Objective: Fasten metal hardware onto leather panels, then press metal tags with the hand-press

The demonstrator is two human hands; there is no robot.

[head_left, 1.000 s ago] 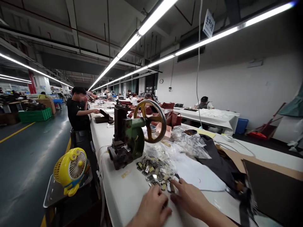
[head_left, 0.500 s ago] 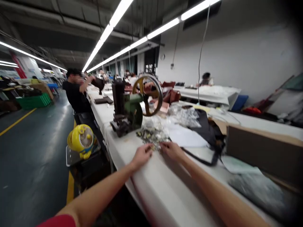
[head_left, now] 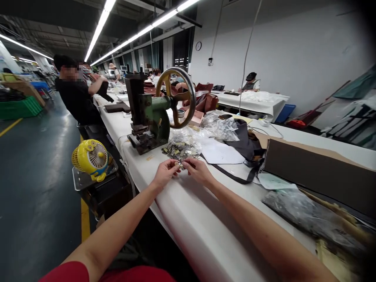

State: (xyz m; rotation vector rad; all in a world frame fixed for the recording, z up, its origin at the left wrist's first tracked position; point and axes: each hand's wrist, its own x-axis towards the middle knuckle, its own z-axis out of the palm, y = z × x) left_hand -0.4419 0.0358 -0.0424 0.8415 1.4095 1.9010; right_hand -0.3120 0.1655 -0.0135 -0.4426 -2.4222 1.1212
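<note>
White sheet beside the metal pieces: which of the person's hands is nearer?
Right. The right hand is by the near-left corner of the white sheet; the left hand is farther left, on the near side of the metal pieces.

No readable text; figures on wall clock (head_left: 198, 46) too small.

One head-worn view, looking forward and down along the white counter (head_left: 194, 219), close over its six-o'clock end, aisle floor (head_left: 38, 180) at nine o'clock.
</note>
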